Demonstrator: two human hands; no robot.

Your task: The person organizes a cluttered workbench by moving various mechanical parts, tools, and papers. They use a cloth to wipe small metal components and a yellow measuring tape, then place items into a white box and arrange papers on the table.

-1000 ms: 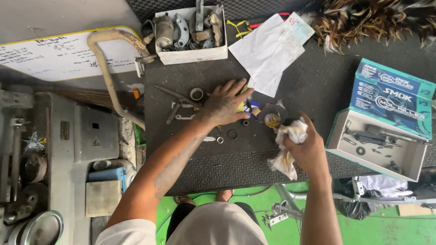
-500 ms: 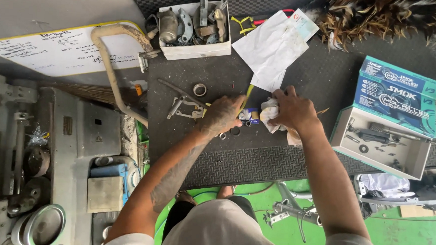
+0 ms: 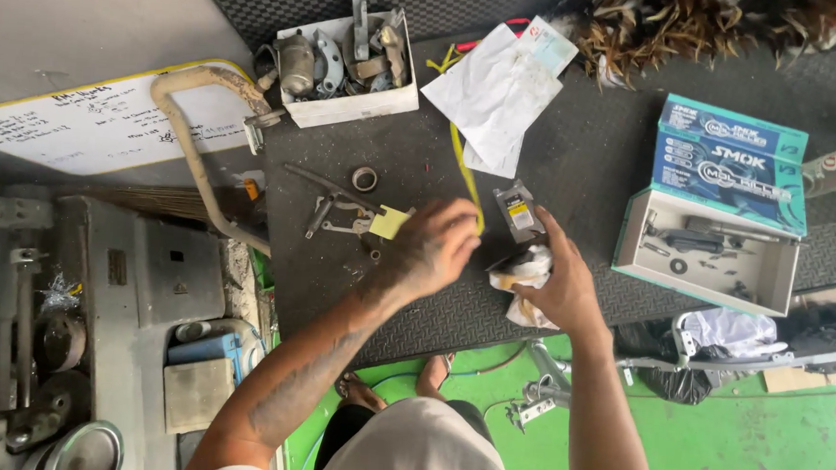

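Note:
My left hand (image 3: 433, 248) hovers over the black rubber mat (image 3: 574, 167), fingers curled around the lower end of a thin yellow strip (image 3: 462, 166) that runs up toward the papers. A small yellow tag (image 3: 388, 222) lies just left of it. My right hand (image 3: 556, 288) is closed on a crumpled white rag (image 3: 523, 266). Its fingertips also steady a small grey block with a yellow label (image 3: 516, 212). The two hands are almost touching at the mat's middle.
A white box of metal parts (image 3: 351, 65) sits at the back, with papers (image 3: 495, 94) beside it. An open box (image 3: 708, 255) and its blue lid (image 3: 731, 166) stand at the right. A metal ring (image 3: 365, 178), loose tools (image 3: 335, 213), a hose (image 3: 189, 147) and a whiteboard (image 3: 80, 127) lie to the left.
My left hand left the loose parts on the mat and came up holding the yellow strip. My right hand moved left with the rag, and the grey block now shows at its fingertips.

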